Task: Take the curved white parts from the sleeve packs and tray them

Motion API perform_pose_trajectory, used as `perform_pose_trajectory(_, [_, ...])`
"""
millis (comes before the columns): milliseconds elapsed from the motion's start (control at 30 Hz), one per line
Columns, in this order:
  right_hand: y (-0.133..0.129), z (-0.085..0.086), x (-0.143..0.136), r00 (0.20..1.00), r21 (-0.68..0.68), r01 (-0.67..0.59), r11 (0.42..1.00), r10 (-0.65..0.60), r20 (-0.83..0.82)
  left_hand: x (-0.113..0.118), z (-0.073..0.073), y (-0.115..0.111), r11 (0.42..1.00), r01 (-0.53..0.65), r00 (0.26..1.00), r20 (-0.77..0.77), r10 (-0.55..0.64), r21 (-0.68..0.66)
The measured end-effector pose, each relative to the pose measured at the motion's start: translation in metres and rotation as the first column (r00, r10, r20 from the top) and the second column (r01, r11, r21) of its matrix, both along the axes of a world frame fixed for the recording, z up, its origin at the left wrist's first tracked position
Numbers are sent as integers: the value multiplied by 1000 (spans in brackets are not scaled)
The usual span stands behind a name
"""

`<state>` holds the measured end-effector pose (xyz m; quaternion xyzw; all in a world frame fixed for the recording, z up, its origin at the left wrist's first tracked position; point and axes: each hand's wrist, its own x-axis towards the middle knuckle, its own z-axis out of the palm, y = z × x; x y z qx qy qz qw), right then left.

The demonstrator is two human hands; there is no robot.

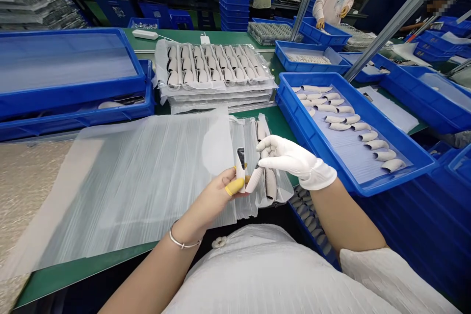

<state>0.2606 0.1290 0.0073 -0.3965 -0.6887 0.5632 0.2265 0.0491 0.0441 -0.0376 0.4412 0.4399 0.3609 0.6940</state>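
My left hand [218,192], with yellow covers on some fingertips, pinches a curved pale shell piece [240,170] whose inner side is dark. My right hand [294,161], in a white glove, holds a second curved pale piece [253,181] by its upper end, close beside the first. Both hands are above a wrapped row of similar pieces [271,184] at the right end of a translucent foam sheet [154,167]. The gloved fingers partly cover that row. How far the two held pieces touch, I cannot tell.
To the right stands a blue tray [294,122] of loose curved pieces. Behind the sheet is a stack of wrapped packs [221,91]. Stacked blue trays [69,83] are at left. A slanting metal post [397,22] rises at right. Other people work behind the green table [91,269].
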Motion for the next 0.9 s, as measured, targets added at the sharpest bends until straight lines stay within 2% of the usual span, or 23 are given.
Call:
perform_pose_trajectory(100, [1, -1, 6, 996, 37, -76, 996, 74, 44, -2, -1, -4, 991, 114, 990, 96, -108, -63])
perform_pose_trajectory(200, [0, -4, 3, 994, 17, -105, 994, 104, 36, -1, -2, -6, 982, 168, 979, 130, -156, -91])
perform_pose_trajectory(400, [-3, -12, 0, 997, -13, -77, 997, 77, -18, 4, 1, -7, 973, 170, 978, 144, -148, -154])
perform_pose_trajectory(600, [-6, -18, 3, 996, -9, -78, 997, 77, -49, 7, 1, -8, 978, 161, 980, 139, -143, -133])
perform_pose_trajectory(833, [-8, -25, 2, 998, 84, -65, 994, 65, 5, 12, -1, -8, 985, 121, 988, 110, -108, -121])
perform_pose_trajectory(900, [-10, -24, 1, 997, 176, -75, 982, 69, 36, 13, -1, -7, 993, 99, 992, 88, -93, -71])
